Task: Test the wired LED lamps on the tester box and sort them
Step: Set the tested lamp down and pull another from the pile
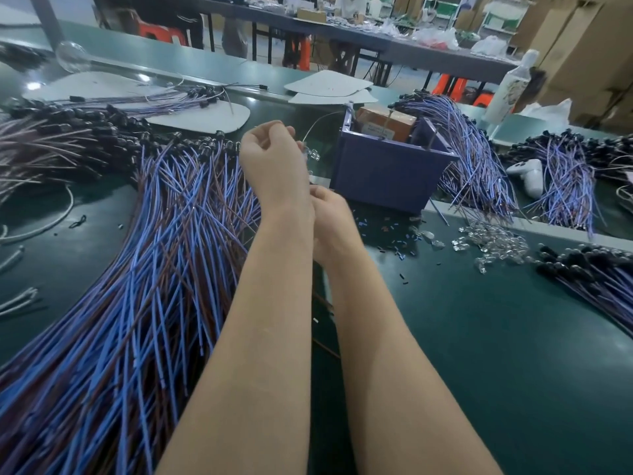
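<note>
- Two hands are raised over the surface point(479, 337); the left hand point(270, 162) has curled fingers pinching a clear lamp point(311, 154) at its fingertips.
- The right hand point(334, 217) sits nearer, tucked against the left wrist, fingers curled; whether it holds anything cannot be told.
- Just right of both hands stands the purple tester box point(387, 173).
- Left of them spreads a heap of blue and brown wired lamps point(154, 269); farther right lie loose clear caps point(493, 240).
</note>
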Demonstrator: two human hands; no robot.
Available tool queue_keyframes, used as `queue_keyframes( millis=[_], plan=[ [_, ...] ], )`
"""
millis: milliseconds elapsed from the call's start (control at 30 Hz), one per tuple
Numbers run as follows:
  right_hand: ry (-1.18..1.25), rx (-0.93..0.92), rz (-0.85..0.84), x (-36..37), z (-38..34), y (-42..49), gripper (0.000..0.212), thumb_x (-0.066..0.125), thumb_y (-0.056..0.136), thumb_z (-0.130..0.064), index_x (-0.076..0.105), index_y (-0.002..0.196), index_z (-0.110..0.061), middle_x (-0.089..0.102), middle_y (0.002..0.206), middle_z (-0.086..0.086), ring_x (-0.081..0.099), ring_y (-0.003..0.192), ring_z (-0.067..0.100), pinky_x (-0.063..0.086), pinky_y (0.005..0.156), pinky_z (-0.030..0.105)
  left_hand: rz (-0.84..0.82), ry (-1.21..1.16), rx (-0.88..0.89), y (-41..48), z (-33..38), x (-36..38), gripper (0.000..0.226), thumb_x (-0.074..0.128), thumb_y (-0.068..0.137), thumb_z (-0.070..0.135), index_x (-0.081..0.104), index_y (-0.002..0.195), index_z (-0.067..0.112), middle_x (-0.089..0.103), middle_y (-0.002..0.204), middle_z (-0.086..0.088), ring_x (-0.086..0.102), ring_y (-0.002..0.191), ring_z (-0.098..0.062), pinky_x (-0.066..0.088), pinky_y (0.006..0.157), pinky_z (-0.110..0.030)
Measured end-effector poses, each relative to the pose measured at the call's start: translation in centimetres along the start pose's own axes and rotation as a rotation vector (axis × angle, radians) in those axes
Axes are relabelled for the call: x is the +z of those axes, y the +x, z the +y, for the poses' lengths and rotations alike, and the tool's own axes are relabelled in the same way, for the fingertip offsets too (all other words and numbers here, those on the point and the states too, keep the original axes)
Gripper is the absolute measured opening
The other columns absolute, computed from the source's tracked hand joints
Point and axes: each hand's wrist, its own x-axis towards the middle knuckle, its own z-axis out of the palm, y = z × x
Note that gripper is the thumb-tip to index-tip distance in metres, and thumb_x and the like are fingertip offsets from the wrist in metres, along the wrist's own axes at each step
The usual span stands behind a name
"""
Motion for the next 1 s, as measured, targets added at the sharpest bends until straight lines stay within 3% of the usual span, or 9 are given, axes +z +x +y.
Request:
queue_keyframes(
  millis=[100,167,333,433,533,600,700,800,1000],
  plan=[
    [0.159,-0.160,0.040,-2.7,-0.7,-0.9,0.010,0.050,0.095,-0.004,0.054,0.103,0.001,0.060,0.073,0.006,0.055,0.060,0.014,0.049,0.057,0.022,-0.012,0.398,0.236,-0.3,-1.2,0.1,0.015,0.046,0.090,0.010,0.056,0.100,0.014,0.060,0.107,-0.006,0.056,0.090,-0.016,0.047,0.085,-0.029],
    [0.200,-0.259,0.121,-4.7,-1.2,-1.6,0.010,0.049,0.096,-0.006,0.054,0.102,0.000,0.063,0.074,0.005,0.059,0.060,0.012,0.053,0.060,0.022,-0.171,0.695,0.312,-1.0,-2.2,0.5,0.019,0.046,0.093,0.017,0.060,0.106,0.012,0.061,0.113,-0.009,0.056,0.100,-0.020,0.044,0.092,-0.029],
    [0.314,-0.361,0.296,-10.0,-2.0,-3.6,0.014,0.048,0.096,-0.005,0.052,0.085,-0.012,0.060,0.070,0.003,0.057,0.056,0.009,0.050,0.050,0.019,-0.778,0.966,0.210,-4.2,-4.8,2.8,0.031,0.040,0.100,0.027,0.062,0.089,0.007,0.068,0.097,-0.015,0.064,0.090,-0.025,0.051,0.079,-0.031],
    [0.393,-0.452,0.478,-13.6,-2.0,-4.6,0.015,0.049,0.097,-0.007,0.053,0.084,-0.014,0.061,0.070,0.001,0.055,0.055,0.009,0.048,0.053,0.018,-0.958,0.949,0.197,-6.0,-6.1,3.7,0.028,0.043,0.099,0.022,0.060,0.083,0.008,0.067,0.080,-0.007,0.060,0.056,-0.006,0.051,0.060,-0.022],
    [0.580,-0.489,0.697,-17.4,-1.8,-4.9,0.015,0.051,0.096,-0.009,0.054,0.083,-0.016,0.063,0.059,-0.004,0.056,0.052,0.006,0.049,0.053,0.016,-1.108,1.062,0.252,-7.2,-7.6,4.1,0.019,0.051,0.096,0.019,0.065,0.087,0.012,0.067,0.078,0.000,0.052,0.058,-0.004,0.044,0.057,-0.022],
    [0.593,-0.453,0.733,-18.7,-1.1,-4.7,0.017,0.052,0.096,-0.011,0.056,0.080,-0.015,0.062,0.054,-0.007,0.056,0.050,0.003,0.049,0.052,0.015,-1.124,1.098,0.289,-8.0,-8.6,4.3,0.018,0.053,0.095,0.017,0.069,0.092,0.011,0.070,0.086,-0.002,0.056,0.069,-0.010,0.042,0.063,-0.022],
    [0.252,-0.310,0.626,-18.8,0.7,-3.8,0.022,0.055,0.095,-0.016,0.058,0.074,-0.013,0.059,0.063,-0.002,0.052,0.053,0.006,0.046,0.051,0.016,-1.014,1.098,0.341,-8.9,-9.9,4.7,0.019,0.051,0.094,0.016,0.070,0.097,0.011,0.070,0.096,-0.008,0.061,0.091,-0.025,0.048,0.083,-0.033],
    [0.008,-0.304,0.523,-18.5,1.6,-3.1,0.023,0.057,0.093,-0.013,0.058,0.070,-0.011,0.057,0.063,0.002,0.050,0.049,0.005,0.044,0.050,0.016,-0.896,1.123,0.411,-9.1,-10.8,4.5,0.021,0.049,0.095,0.019,0.069,0.098,0.014,0.069,0.099,-0.009,0.059,0.095,-0.030,0.048,0.083,-0.038],
    [0.296,-0.430,0.767,-19.4,1.5,-3.0,0.023,0.054,0.095,-0.012,0.059,0.073,-0.013,0.054,0.060,-0.003,0.052,0.043,-0.001,0.047,0.050,0.013,-0.731,1.161,0.410,-8.2,-11.5,3.3,0.021,0.050,0.096,0.027,0.066,0.106,0.019,0.068,0.106,-0.003,0.058,0.103,-0.026,0.042,0.094,-0.037]
  ],
)
